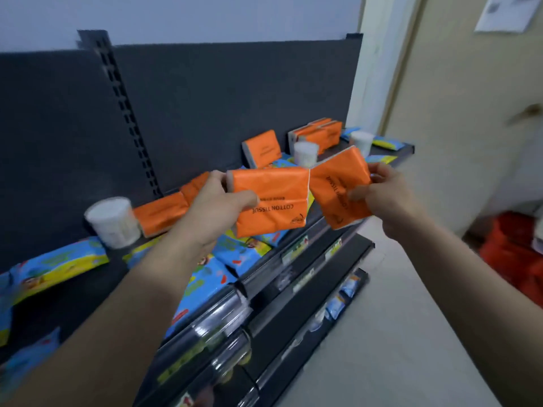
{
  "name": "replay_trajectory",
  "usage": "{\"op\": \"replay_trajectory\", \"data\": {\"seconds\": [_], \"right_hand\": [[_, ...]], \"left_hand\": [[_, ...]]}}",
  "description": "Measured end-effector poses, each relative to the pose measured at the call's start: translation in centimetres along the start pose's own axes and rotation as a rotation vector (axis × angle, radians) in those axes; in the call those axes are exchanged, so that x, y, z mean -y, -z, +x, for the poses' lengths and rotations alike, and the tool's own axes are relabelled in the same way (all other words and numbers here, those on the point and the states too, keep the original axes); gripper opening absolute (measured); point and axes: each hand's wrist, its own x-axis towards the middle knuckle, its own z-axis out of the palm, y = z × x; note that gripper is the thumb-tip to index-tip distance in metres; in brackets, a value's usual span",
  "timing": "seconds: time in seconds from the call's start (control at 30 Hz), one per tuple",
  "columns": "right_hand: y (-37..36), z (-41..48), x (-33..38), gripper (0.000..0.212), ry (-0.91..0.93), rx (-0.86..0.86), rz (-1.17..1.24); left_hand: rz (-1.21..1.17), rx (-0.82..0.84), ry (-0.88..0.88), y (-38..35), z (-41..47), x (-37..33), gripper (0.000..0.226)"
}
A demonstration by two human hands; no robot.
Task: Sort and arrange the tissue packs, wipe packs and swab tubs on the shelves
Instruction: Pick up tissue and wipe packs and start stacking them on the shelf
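My left hand (216,205) grips an orange cotton tissue pack (274,198) above the top shelf (88,292). My right hand (382,195) grips a second orange tissue pack (333,186) just to its right, and the two packs touch edge to edge. More orange tissue packs lie on the shelf at the left (161,214), stand at the back (261,148) and sit stacked far right (320,133). White swab tubs stand at left (113,223), middle (305,154) and right (361,141). Blue and yellow wipe packs (58,265) lie scattered along the shelf front.
A dark back panel (220,98) with a slotted upright (123,113) rises behind the shelf. Lower shelves with price rails (296,274) step out below. A cream door (470,113) stands at right, with an orange bag (511,251) on the floor.
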Motion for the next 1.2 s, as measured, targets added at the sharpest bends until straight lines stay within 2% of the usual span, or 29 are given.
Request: {"op": "replay_trajectory", "data": {"seconds": [0.27,0.5,0.6,0.67,0.93,1.1,1.2], "right_hand": [[7.2,6.6,-2.9,0.050,-0.036,-0.114,0.054],[9.4,15.7,-2.9,0.047,0.033,-0.177,0.005],[9.3,20.2,-1.9,0.044,0.063,-0.162,-0.004],[9.2,23.0,-1.7,0.044,0.082,-0.162,0.009],[8.5,32.6,-2.7,0.043,0.095,-0.117,0.082],[7.7,39.8,-2.5,0.041,0.197,-0.009,0.064],[7.3,43.9,-2.7,0.041,0.268,0.088,0.073]], "left_hand": [[0.057,0.163,0.026,-9.4,7.5,-0.1,0.052],[0.005,0.221,-0.025,-15.3,16.0,-0.4,0.045],[-0.047,0.174,-0.063,-16.4,20.4,-1.1,0.048],[-0.041,0.147,-0.090,-17.3,23.0,-1.8,0.042],[-0.021,0.030,-0.039,-20.0,29.7,-2.4,0.038],[-0.062,-0.120,-0.019,-21.4,33.4,-2.8,0.040],[-0.006,-0.220,-0.019,-22.9,34.9,-2.8,0.042]]}}
